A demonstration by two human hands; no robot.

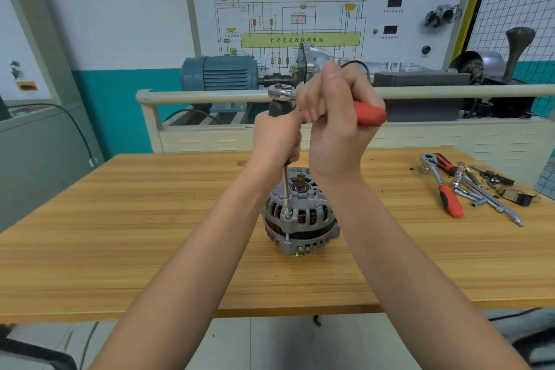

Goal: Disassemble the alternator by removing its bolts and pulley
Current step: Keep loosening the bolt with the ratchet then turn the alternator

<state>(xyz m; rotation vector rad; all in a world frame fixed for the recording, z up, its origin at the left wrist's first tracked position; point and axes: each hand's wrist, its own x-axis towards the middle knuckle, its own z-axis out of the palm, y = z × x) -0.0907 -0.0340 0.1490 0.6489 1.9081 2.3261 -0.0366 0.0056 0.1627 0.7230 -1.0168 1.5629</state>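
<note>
The right hand (336, 117) is curled round the red handle (369, 113) of a ratchet wrench (282, 91), fingers wrapped over the top and thumb side raised, while the left hand (276, 141) is closed round the upper part of the extension bar (286, 186) just under the ratchet head, the two hands touching. The ratchet's handle lies roughly level, its long axis running from the chrome head on the left out to the red end on the right. The extension bar stands nearly upright, leaning slightly, and its lower end sits on a bolt (287, 215) at the near-left edge of the alternator (300, 216). The alternator stands on end near the middle of the wooden table (150, 234), shaft axis vertical, a short shaft stub (300, 180) pointing up and the brass-coloured pulley (300, 254) underneath, against the tabletop. Both forearms reach up and forward from the bottom of the view, the left one slanting in from the left, the right wrist bent back above the alternator. Well apart, at the table's right end, lie a second red-handled ratchet (444, 186), chrome bars (486, 201) and small dark parts (510, 192).
</note>
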